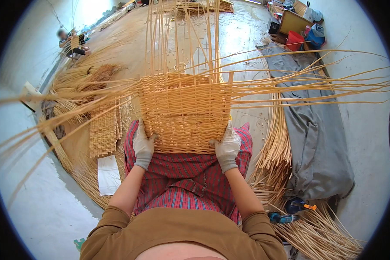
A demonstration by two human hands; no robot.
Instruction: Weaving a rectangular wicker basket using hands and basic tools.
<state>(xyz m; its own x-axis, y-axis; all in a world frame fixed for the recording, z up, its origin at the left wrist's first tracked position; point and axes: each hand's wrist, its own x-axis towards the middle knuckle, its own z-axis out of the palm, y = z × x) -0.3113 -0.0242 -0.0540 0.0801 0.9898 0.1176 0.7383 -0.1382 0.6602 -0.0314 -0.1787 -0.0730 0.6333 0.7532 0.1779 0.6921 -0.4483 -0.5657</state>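
A half-woven wicker basket [184,115] stands over my lap, with long loose canes rising from its far side and others spreading out left and right. My left hand [143,143], in a whitish work glove, grips its lower left edge, thumb on the near face. At the lower right edge my right hand [228,145] holds it the same way, also gloved. The fingers behind the weave are hidden. Beneath the basket lies a red and blue striped cloth [182,173] over my knees.
Woven panels [103,132] and loose canes lie at left beside a white sheet [108,175]. Cane bundles [275,147], a grey cloth [320,143] and a blue power tool [284,217] are at right. Far off are a red bucket [294,41] and a seated person [71,43].
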